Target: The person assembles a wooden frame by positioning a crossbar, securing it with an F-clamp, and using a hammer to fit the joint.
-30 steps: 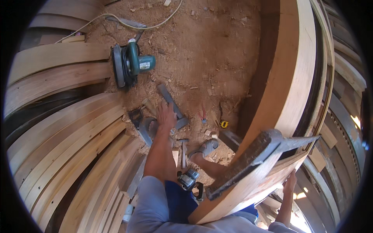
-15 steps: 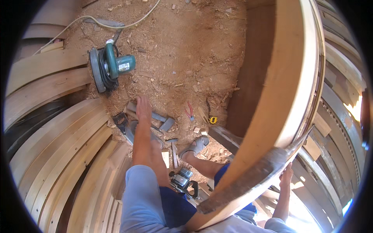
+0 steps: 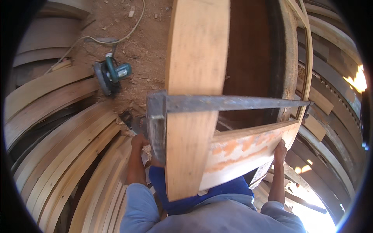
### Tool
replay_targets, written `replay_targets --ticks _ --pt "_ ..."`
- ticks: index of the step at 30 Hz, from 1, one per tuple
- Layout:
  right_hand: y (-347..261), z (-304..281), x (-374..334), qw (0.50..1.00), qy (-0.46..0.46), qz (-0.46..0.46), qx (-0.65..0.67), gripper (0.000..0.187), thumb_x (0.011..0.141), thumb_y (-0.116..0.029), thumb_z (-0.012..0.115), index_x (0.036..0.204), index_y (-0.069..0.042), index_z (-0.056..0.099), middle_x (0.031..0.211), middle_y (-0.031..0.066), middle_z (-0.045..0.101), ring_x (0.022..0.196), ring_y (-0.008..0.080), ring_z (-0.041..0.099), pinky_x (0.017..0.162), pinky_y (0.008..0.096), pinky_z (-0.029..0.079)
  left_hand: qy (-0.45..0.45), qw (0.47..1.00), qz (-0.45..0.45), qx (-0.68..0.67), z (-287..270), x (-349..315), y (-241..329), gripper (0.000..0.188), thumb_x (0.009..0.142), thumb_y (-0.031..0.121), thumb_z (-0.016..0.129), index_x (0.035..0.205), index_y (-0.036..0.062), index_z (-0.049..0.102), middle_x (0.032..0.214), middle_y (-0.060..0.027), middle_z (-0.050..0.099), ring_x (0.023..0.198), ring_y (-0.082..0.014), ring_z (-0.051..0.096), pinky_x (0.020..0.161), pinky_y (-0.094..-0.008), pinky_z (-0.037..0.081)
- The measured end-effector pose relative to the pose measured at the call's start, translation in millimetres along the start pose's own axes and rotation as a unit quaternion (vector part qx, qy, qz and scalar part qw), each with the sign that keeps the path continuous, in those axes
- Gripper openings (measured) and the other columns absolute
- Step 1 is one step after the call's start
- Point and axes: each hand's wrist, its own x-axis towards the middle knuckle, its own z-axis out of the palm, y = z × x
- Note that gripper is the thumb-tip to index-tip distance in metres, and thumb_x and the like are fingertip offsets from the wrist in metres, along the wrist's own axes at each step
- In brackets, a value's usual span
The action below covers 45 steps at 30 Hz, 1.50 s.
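A large wooden frame [image 3: 196,155] with a wide pale board on its left leans up in front of my body. Across it runs a long dark metal bar clamp [image 3: 233,103], its thick jaw [image 3: 157,128] against the board's left side. My left hand [image 3: 139,143] is low beside that jaw; its fingers are partly hidden, and what they hold cannot be made out. On the frame's lower right corner, my right hand [image 3: 280,150] is closed around the edge. A whitish panel [image 3: 237,157] with orange smears spans the frame's near end.
Stacked curved wooden planks [image 3: 66,155] fill the left side, and more pieces [image 3: 326,101] lie along the right. A green corded power saw [image 3: 114,73] rests on the chip-strewn dirt floor. A pale cable [image 3: 132,33] curves past it.
The frame has swung left and tipped, bringing its panelled end and the clamp into view. My left hand has drawn back from the floor tools to the clamp jaw. My right hand stays at the frame.
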Motion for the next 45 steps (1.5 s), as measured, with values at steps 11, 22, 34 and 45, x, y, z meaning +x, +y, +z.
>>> replay_targets --ticks 11,22,34,45 --pt "-89.7 -49.5 -115.1 0.961 -0.007 -0.253 0.109 0.055 0.091 -0.023 0.062 0.137 0.001 0.046 0.140 0.0264 0.046 0.131 0.0430 0.042 0.109 0.0470 0.036 0.323 0.790 -0.044 -0.519 5.0 -361.2 2.5 0.030 0.072 0.010 0.065 0.099 0.0002 0.056 0.077 -0.0039 0.056 0.067 -0.0163 0.054 0.062 -0.0338 0.045" --pt "-221.1 -98.3 -268.3 0.696 -0.399 -0.391 0.452 0.071 0.088 -0.031 0.069 0.140 0.006 0.037 0.126 0.0226 0.056 0.115 0.0302 0.055 0.103 0.0406 0.042 0.277 0.850 0.206 -0.398 -40.5 -516.2 164.4 0.057 0.078 0.022 0.076 0.125 -0.0012 0.052 0.104 -0.0163 0.066 0.093 -0.0242 0.067 0.081 -0.0374 0.052" --pt "-45.8 -86.6 -201.1 0.497 -0.179 0.219 0.821 0.022 0.099 -0.031 0.057 0.095 -0.009 0.056 0.077 -0.0011 0.056 0.063 0.0098 0.054 0.055 0.0249 0.050 0.390 0.832 0.205 -0.336 -205.3 -333.9 156.1 0.082 0.080 0.043 0.074 0.134 -0.0013 0.032 0.123 -0.0217 0.051 0.108 -0.0358 0.055 0.094 -0.0436 0.044" --pt "60.3 15.2 -252.6 0.441 -0.154 0.431 0.772 0.020 0.100 -0.022 0.051 0.085 -0.010 0.048 0.065 0.0019 0.049 0.056 0.0161 0.053 0.051 0.0329 0.051 0.405 0.818 0.230 -0.337 -214.8 -299.3 203.2 0.054 0.092 0.046 0.062 0.106 -0.0057 0.059 0.094 -0.0188 0.067 0.088 -0.0289 0.065 0.081 -0.0399 0.049"
